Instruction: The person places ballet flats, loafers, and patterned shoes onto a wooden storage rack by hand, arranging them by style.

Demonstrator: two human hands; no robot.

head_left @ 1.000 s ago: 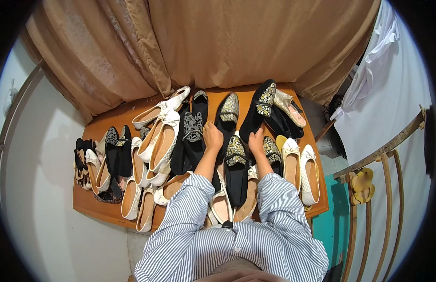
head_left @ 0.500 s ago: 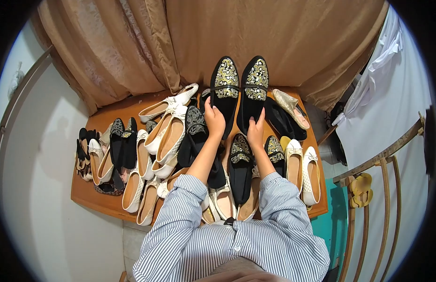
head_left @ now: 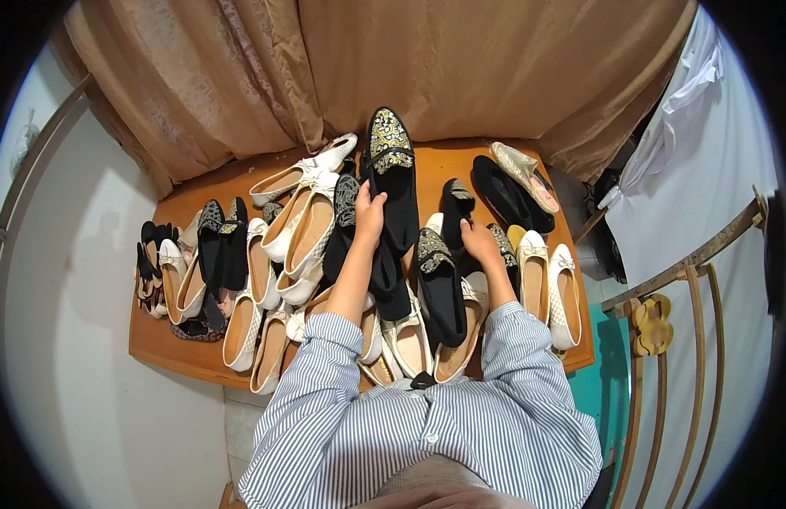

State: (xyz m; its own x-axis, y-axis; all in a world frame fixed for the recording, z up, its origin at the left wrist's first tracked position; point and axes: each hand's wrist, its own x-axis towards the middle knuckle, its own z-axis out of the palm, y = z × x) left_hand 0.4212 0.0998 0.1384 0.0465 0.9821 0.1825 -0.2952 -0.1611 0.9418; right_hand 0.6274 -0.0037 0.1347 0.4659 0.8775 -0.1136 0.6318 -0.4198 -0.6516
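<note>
My left hand (head_left: pixel 370 212) grips a black shoe (head_left: pixel 392 182) with a gold and white patterned toe, its toe pointing away from me. Fingers closed, my right hand (head_left: pixel 481 241) is on another black patterned shoe (head_left: pixel 455 208), seen at a steeper angle and lower down. Just below and between the hands lies a black shoe with a gold pattern (head_left: pixel 440 288). White flats with bows (head_left: pixel 311 233) are heaped to the left of my left hand. A white flat (head_left: pixel 533 276) lies right of my right hand.
Many shoes cover the wooden table (head_left: pixel 177 348). A black pair (head_left: pixel 505 195) and a beige shoe (head_left: pixel 526 174) lie at its back right. Brown curtains (head_left: pixel 461 68) hang behind. To the right stands a wooden rack (head_left: pixel 694 339) with yellow sandals (head_left: pixel 652 325).
The two shoes, raised side by side before, are now apart. My right hand's shoe has come down towards me and tilted; my left hand's shoe has shifted slightly left.
</note>
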